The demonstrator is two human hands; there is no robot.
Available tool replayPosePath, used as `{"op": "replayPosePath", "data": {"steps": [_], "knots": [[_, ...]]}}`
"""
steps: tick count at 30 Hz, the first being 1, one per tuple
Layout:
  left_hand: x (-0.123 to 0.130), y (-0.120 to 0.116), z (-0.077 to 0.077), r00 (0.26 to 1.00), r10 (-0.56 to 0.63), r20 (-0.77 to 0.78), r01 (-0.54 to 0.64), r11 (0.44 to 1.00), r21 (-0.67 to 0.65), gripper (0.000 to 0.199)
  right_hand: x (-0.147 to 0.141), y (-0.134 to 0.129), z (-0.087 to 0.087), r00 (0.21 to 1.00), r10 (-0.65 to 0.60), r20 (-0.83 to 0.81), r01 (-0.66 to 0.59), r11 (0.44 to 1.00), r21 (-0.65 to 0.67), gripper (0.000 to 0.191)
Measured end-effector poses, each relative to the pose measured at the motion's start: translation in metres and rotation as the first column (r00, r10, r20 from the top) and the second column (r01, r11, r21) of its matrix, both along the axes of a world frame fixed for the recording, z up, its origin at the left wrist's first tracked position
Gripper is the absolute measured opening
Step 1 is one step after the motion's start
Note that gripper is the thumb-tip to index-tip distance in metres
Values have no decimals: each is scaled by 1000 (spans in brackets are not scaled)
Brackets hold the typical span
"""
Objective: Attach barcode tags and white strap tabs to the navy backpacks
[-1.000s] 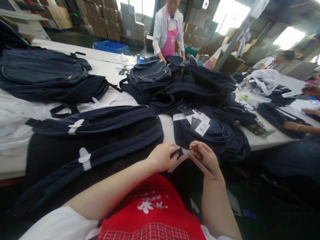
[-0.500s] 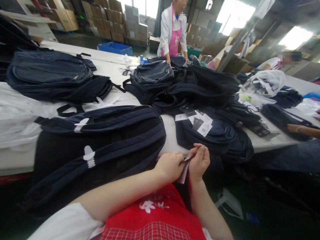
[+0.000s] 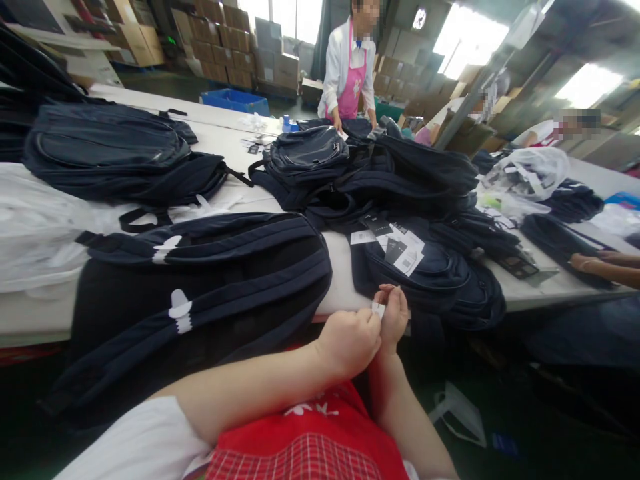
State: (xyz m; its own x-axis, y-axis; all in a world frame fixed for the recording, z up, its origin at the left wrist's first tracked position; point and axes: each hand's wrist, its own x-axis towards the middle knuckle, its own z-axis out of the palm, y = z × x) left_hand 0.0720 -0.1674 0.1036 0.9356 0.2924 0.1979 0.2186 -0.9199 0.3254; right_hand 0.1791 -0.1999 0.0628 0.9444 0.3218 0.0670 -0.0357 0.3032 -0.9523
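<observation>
My left hand (image 3: 350, 340) is closed in front of the red apron, its fingertips on a small white tag (image 3: 379, 310). Touching it, my right hand (image 3: 394, 317) has its fingers pinched together on the same tag. Beyond my hands, several black and white tags (image 3: 403, 250) lie on a dark blue backpack (image 3: 450, 280) at the table's near edge. To the left, another dark backpack (image 3: 250, 267) lies straps up, with white wraps (image 3: 180, 311) round its straps.
More dark backpacks (image 3: 110, 143) lie on the white table (image 3: 210, 123), with clear plastic bags (image 3: 35, 227) at the left. Across the table stands a person in a pink apron (image 3: 353, 80). Another person's hands (image 3: 600, 263) are on a dark bag at the right.
My left hand has moved slightly right and down, closer to my right hand. The tag between my hands now shows as a small white piece. The hands at the far right reach further in.
</observation>
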Motion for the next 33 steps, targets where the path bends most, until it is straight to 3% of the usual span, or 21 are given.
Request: {"op": "replayPosePath", "data": {"steps": [2, 5, 9, 13, 15, 18, 19, 20, 23, 24, 25, 26, 28, 30, 31, 33], "knots": [[0, 0, -3, 999, 10, 35, -9, 999, -37, 31, 2, 2, -2, 996, 42, -73, -40, 999, 25, 38], [1, 5, -5, 988, 91, 127, -65, 979, -195, 29, 6, 2, -2, 993, 55, -107, -55, 998, 0, 37], [2, 12, -6, 957, 191, 218, -95, 917, -387, 24, 11, 0, -3, 999, -28, -46, 21, 988, -154, 37], [6, 13, -12, 938, 273, 214, -117, 830, -546, 27, 14, -1, -9, 1000, -11, -15, 7, 976, -218, 38], [11, 12, -18, 947, 273, 170, -82, 716, -693, 31, 17, -2, -13, 998, 28, -64, -39, 983, -178, 37], [17, 12, -28, 971, 201, 125, 27, 429, -903, 35, 21, -2, -13, 965, 170, -201, -180, 983, -37, 40], [17, 12, -30, 974, 189, 123, 47, 364, -930, 35, 23, -2, -12, 940, 238, -244, -240, 970, 21, 42], [17, 12, -31, 974, 187, 129, 56, 349, -935, 33, 24, -3, -9, 912, 306, -272, -297, 952, 76, 42], [12, 16, -30, 964, 197, 176, 61, 484, -873, 25, 28, -5, 1, 865, 432, -254, -387, 898, 209, 40], [9, 17, -29, 969, 174, 177, 68, 499, -864, 24, 30, -6, 5, 866, 446, -227, -396, 888, 235, 38], [7, 18, -28, 980, 128, 155, 79, 462, -883, 25, 31, -6, 8, 870, 451, -200, -401, 882, 248, 37], [5, 19, -28, 990, 66, 121, 88, 373, -924, 29, 31, -7, 11, 874, 453, -175, -405, 879, 251, 36], [2, 20, -30, 995, -64, 72, 80, 123, -989, 39, 31, -8, 15, 879, 456, -137, -416, 876, 243, 35], [1, 21, -34, 992, -107, 61, 54, -67, -996, 46, 31, -9, 16, 876, 469, -113, -431, 866, 253, 34], [1, 22, -36, 993, -98, 59, 48, -119, -992, 48, 30, -9, 16, 871, 480, -103, -441, 857, 265, 34], [1, 24, -39, 996, -71, 51, 38, -169, -985, 50, 30, -10, 16, 863, 498, -88, -457, 843, 285, 34]]}}
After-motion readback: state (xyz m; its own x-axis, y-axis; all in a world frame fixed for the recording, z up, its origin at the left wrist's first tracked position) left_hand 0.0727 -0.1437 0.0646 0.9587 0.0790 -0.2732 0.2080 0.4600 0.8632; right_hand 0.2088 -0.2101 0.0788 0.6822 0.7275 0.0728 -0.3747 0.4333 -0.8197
